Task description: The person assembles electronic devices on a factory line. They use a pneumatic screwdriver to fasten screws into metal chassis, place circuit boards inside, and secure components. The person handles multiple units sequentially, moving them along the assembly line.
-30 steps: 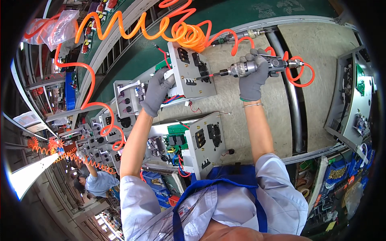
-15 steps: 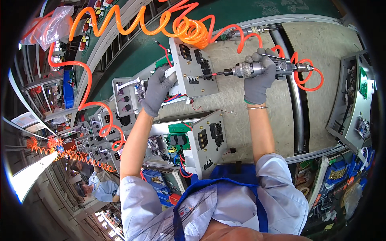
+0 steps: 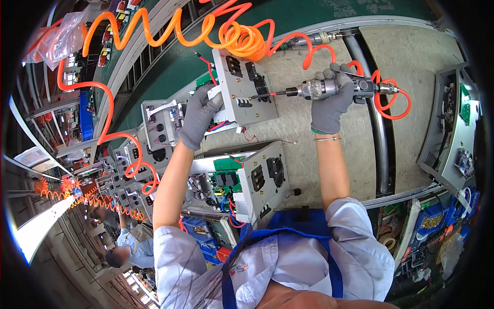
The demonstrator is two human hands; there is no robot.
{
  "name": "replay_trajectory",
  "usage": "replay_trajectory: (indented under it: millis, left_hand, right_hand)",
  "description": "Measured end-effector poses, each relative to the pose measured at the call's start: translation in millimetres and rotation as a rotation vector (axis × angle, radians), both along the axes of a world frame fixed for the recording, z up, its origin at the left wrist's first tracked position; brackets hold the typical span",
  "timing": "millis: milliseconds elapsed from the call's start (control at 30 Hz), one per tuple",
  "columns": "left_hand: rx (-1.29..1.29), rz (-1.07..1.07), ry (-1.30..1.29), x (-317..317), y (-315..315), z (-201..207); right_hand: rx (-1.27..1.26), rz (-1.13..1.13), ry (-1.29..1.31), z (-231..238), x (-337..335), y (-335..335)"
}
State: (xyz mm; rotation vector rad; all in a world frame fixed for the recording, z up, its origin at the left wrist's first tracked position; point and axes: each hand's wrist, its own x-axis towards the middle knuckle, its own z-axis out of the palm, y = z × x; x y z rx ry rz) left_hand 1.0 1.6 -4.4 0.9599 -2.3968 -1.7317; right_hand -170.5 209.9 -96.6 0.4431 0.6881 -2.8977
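Note:
Grey gloves cover both my hands. My right hand (image 3: pixel 332 98) is wrapped round a pneumatic screwdriver (image 3: pixel 316 90), held level with its bit pointing left. The bit's tip meets the grey panel of a metal equipment housing (image 3: pixel 252 109), by a row of small terminals. On the housing's inner side, my left hand (image 3: pixel 199 113) has its fingers closed on a small white piece (image 3: pixel 215 92) at the panel's edge; its exact kind is partly hidden by the glove. Red and blue wires and a green circuit board show behind the panel.
A second open housing (image 3: pixel 252 185) stands nearer me, with a dangling wire. Another unit (image 3: pixel 450 129) is at the right. Orange coiled air hoses (image 3: pixel 242 38) hang across the far side. Another pneumatic tool (image 3: pixel 311 40) lies beyond. Blue parts bins (image 3: pixel 431 219) sit lower right; a person (image 3: pixel 135 247) is lower left.
The view has shifted very slightly. My hands, the screwdriver and the housing keep nearly the same places, with the bit still at the panel. The person at lower left has bent lower.

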Motion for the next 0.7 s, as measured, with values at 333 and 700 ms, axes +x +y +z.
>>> replay_trajectory:
  millis: [333, 700]
  left_hand:
    - [0.01, 0.006, 0.003, 2.1, -1.6, -2.9]
    - [0.024, -0.003, 0.033, -0.3, 0.6, -3.6]
  right_hand:
    - [-0.078, -0.037, -0.153, -22.7, 3.9, 1.2]
    - [-0.167, 0.065, 0.09, -4.4, -14.6, -9.3]
